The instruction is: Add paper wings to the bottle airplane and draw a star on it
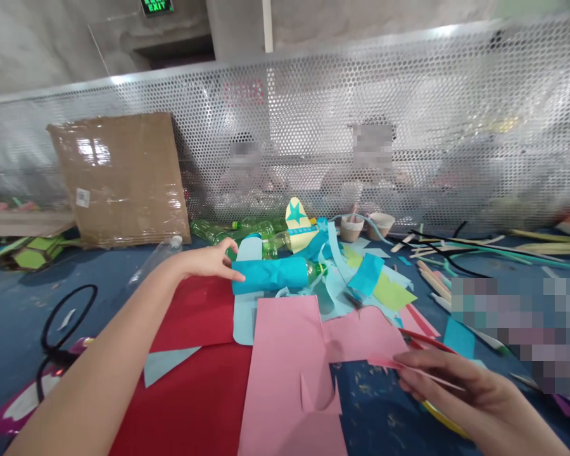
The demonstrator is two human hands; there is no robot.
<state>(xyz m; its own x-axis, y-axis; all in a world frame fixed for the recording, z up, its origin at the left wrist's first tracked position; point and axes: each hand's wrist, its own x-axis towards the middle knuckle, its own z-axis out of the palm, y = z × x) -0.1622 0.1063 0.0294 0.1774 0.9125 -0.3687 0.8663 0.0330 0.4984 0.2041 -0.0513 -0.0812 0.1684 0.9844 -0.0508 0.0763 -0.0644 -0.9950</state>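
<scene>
In the middle of the frame, a clear green-tinted plastic bottle wrapped in bright blue paper (pixel 276 275) lies on its side, its green cap (pixel 322 268) pointing to the right. The left hand (pixel 213 261) is at the opposite end: the thumb touches the edge of the wrapping and the fingers are bent behind. Perhaps the hand is placed there so that the round body does not roll; whether it grips firmly, I cannot tell, because the fingertips are partly hidden.

At the lower right, the right hand (pixel 460 383) pinches the right edge of a small flat piece of pink paper (pixel 368 335) between thumb and fingers, probably to keep it flat and under control. This piece extends leftward from the fingertips, reaching a long pink paper sheet (pixel 280 361) at the lower centre. The bottle lies beyond both, to the upper left of the right hand and well apart from it.
</scene>
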